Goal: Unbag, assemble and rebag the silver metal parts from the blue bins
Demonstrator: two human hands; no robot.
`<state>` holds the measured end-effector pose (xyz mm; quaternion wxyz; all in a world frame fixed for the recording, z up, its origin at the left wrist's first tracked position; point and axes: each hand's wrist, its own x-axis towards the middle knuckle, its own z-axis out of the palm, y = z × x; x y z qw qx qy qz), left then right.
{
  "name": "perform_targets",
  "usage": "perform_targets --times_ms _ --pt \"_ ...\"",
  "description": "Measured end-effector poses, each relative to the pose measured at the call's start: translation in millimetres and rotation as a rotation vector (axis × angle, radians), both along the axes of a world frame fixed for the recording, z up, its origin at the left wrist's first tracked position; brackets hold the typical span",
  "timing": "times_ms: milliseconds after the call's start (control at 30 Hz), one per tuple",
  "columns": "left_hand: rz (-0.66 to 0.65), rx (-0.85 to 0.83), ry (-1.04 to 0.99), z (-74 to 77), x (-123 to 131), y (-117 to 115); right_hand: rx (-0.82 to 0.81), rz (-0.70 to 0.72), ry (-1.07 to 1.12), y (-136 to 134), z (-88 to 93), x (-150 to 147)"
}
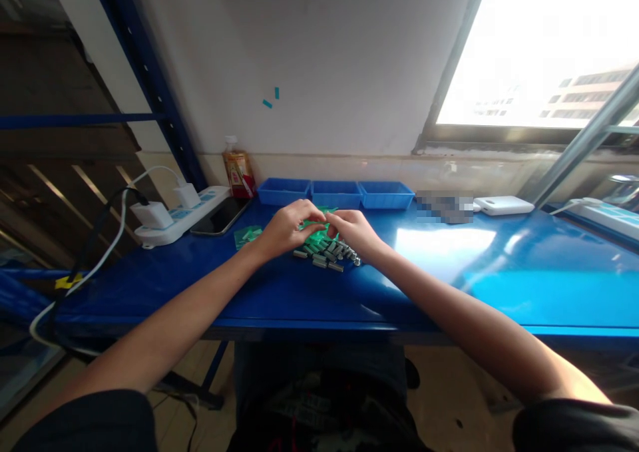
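My left hand (292, 226) and my right hand (353, 231) meet fingertip to fingertip above the middle of the blue table. Both are closed in a pinch; what lies between the fingertips is too small to make out. Bright green plastic film (319, 235) shows behind and beneath the fingers, partly hidden by them. Just in front of it lies a loose pile of short silver metal cylinders (327, 260). To the left of my left hand, a small green plastic packet (245, 236) rests on the table.
Three blue trays (335, 192) stand in a row against the wall. On the left are a drink pouch (239, 172), a phone (220, 216) and a power strip (158, 233) with plugs and cables. A white box-shaped device (504, 205) and another power strip (606, 218) lie right.
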<state>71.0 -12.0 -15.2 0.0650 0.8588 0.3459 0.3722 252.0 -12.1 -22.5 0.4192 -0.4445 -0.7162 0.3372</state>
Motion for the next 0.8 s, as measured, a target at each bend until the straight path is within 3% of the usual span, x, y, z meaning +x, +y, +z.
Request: perform_targets --times_ms 100,200,367,467,533,600,700,800 --pt "-0.070 -0.073 0.003 0.9 4 -1 0.288 -0.120 -0.129 1 -1.6 2" --pt "-0.039 -0.287 -0.173 -2.9 6 2 0.542 -0.139 -0.282 -1 -0.6 5" --pt "0.026 -0.692 -0.497 -5.5 -1 15 0.563 -0.092 -0.375 -6 -0.1 6" --pt "-0.015 -0.795 -0.613 -3.0 -5 16 0.554 -0.057 -0.407 -6 -1.4 5" --pt "-0.059 -0.751 -0.599 -2.0 -4 14 0.510 -0.052 -0.374 -4 -0.7 4" --pt "-0.047 -0.583 -0.465 -2.2 -2 10 0.400 -0.062 -0.275 -2 2.0 4" --pt "-0.008 -0.238 -0.175 -3.8 3 4 0.098 -0.043 -0.035 2 7.3 3" --pt "-0.043 -0.055 0.007 -5.1 5 1 -0.146 -0.037 0.170 6 9.8 5"
